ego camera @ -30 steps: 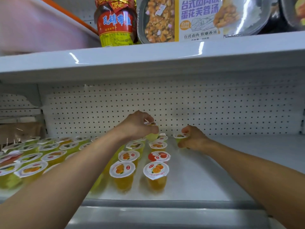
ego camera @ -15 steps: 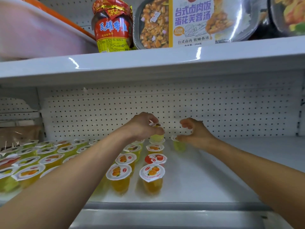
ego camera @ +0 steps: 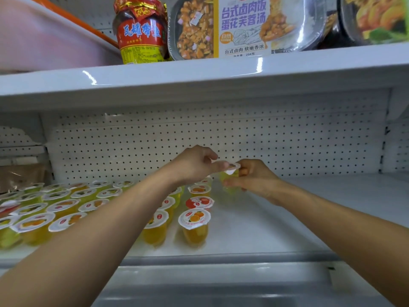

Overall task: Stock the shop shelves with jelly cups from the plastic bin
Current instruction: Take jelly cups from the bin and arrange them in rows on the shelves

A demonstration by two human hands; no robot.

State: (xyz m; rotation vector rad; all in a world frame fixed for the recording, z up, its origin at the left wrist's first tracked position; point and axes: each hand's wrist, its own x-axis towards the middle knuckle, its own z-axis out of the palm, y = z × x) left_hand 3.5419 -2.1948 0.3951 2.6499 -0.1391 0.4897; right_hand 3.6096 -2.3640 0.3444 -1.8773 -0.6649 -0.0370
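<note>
A single head-worn camera faces a shop shelf bay straight on, tilted slightly down. Its height sits between the two boards: the upper shelf (ego camera: pixel 199 78) shows its front lip and underside, the lower shelf (ego camera: pixel 287 229) its top surface. The wide lens bows the shelf edges. It stands at arm's reach, with both forearms entering from the bottom corners and the left hand (ego camera: pixel 194 165) and right hand (ego camera: pixel 256 180) meeting on a jelly cup (ego camera: pixel 231 171) near frame centre, before the pegboard back panel (ego camera: pixel 287 147). The rows of jelly cups (ego camera: pixel 194 227) fill the lower left. The top edge crops the jar (ego camera: pixel 141 34) and meal tray (ego camera: pixel 243 25).
</note>
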